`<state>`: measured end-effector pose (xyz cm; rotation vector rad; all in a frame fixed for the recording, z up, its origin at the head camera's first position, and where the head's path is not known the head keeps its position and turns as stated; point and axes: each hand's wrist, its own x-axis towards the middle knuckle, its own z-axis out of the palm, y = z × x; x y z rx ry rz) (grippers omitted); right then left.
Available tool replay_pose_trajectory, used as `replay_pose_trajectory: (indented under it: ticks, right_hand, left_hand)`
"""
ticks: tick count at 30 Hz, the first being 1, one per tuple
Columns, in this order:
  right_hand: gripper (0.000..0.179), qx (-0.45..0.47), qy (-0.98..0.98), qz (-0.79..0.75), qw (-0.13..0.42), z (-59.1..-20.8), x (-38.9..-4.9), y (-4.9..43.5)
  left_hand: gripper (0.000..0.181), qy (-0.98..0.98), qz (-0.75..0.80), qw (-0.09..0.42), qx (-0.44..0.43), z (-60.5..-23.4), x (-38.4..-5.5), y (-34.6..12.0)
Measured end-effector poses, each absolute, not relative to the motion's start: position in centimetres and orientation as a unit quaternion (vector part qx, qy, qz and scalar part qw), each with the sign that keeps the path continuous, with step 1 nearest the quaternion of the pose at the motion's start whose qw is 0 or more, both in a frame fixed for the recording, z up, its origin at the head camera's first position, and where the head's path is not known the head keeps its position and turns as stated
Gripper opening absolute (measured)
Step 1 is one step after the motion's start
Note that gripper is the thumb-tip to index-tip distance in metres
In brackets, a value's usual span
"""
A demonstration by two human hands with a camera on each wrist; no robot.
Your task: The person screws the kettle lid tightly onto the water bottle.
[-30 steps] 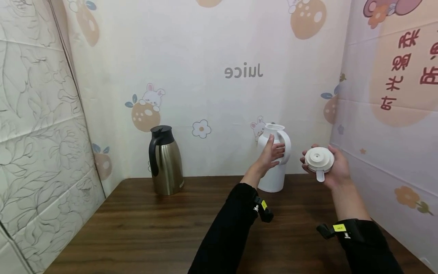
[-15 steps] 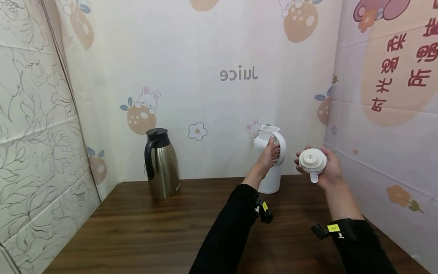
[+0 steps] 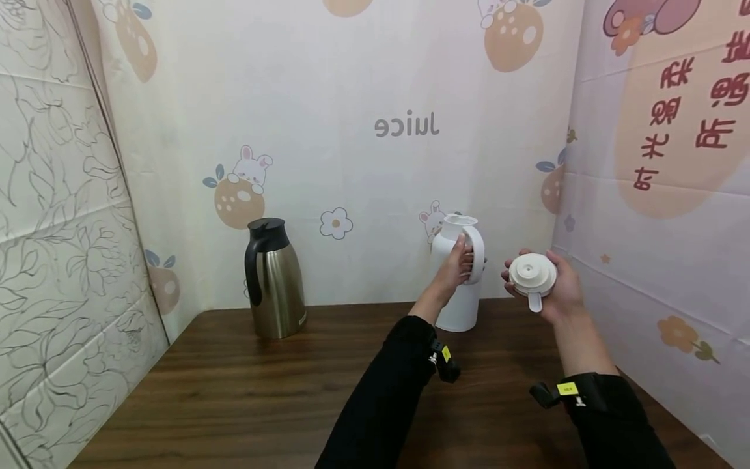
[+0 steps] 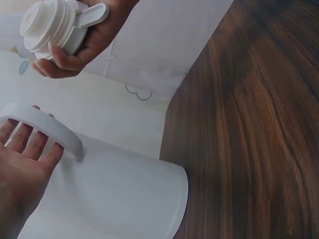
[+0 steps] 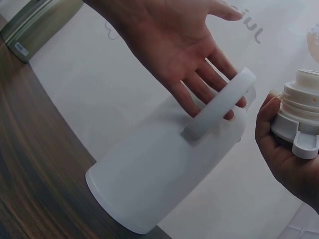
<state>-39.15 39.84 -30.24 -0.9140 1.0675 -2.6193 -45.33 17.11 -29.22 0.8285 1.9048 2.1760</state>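
Observation:
A white vacuum jug [image 3: 459, 309] stands upright at the back of the table, its top uncovered. My left hand [image 3: 452, 268] is at its handle [image 5: 222, 104]. In the right wrist view, the fairly straight fingers [image 5: 199, 89] pass through the handle's loop, and the thumb sticks out away from it. To the right of the jug, my right hand [image 3: 567, 293] holds the white lid [image 3: 532, 273] in the air. The lid's stepped underside faces the head camera and its small lever tab [image 5: 305, 143] points down. Both wrist views show fingers curled round the lid's edge.
A gold-coloured vacuum jug [image 3: 278, 290] with a black lid and handle stands at the back left of the dark wooden table [image 3: 234, 397]. Printed cloth walls [image 3: 351, 169] rise right behind the table and along its right side.
The left hand's fingers have moved from in front of the handle into its loop. My right hand keeps hold of the lid. The head view has shifted slightly.

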Motion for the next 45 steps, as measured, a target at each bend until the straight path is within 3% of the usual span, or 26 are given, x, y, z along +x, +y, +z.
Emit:
replay_pose_trajectory:
  ticks: [18, 26, 35, 45]
  right_hand:
    - [0.050, -0.306, 0.358, -0.878, 0.083, -30.2, -39.4, 39.8]
    - [0.049, -0.305, 0.359, -0.878, 0.084, -30.2, -39.4, 39.8]
    - [0.050, -0.318, 0.355, -0.875, 0.082, -30.5, -39.4, 39.8]
    - [0.050, -0.307, 0.371, -0.874, 0.067, -30.3, -39.3, 39.8]
  left_hand:
    - [0.086, 0.624, 0.708, 0.128, 0.305, -28.8, -46.8, 12.0]
    - [0.084, 0.637, 0.694, 0.103, 0.320, -28.7, -46.6, 11.5]
    - [0.056, 0.633, 0.707, 0.061, 0.310, -28.4, -45.6, 13.9]
    - [0.045, 0.636, 0.709, 0.030, 0.302, -28.7, -45.6, 14.1]
